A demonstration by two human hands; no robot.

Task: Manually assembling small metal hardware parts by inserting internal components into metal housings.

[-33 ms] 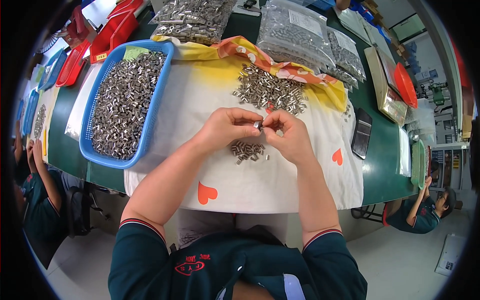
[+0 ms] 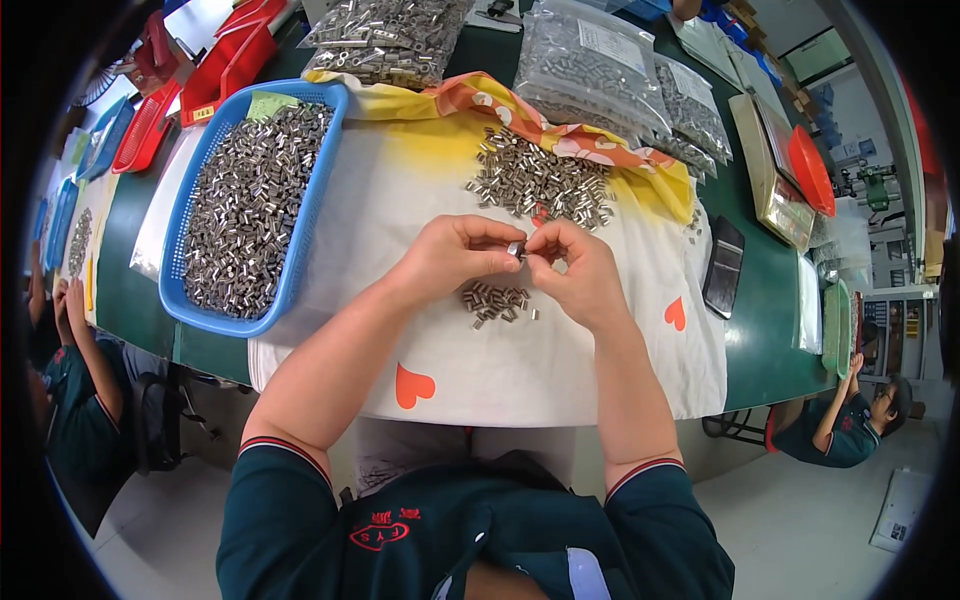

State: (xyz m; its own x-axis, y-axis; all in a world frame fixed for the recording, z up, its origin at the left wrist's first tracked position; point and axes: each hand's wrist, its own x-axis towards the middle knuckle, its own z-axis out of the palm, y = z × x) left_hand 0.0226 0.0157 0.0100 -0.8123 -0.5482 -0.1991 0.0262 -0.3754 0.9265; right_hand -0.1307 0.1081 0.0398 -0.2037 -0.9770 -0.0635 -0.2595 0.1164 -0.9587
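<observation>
My left hand [image 2: 455, 255] and my right hand [image 2: 580, 272] meet over a white cloth with orange hearts [image 2: 560, 370]. Both pinch one small metal sleeve [image 2: 517, 248] between their fingertips. Just below the hands lies a small heap of the same sleeves [image 2: 495, 300]. A larger loose heap [image 2: 540, 185] lies farther back on the cloth. Left of my left forearm stands a blue basket [image 2: 312, 205] filled with several hundred such sleeves.
Clear bags of metal parts [image 2: 590, 70] lie at the back of the green table [image 2: 770, 340]. Red trays [image 2: 230, 50] stand at the back left and a black phone [image 2: 722, 268] lies on the right. Another person sits at the left [image 2: 80, 370] and one at the right [image 2: 850, 420].
</observation>
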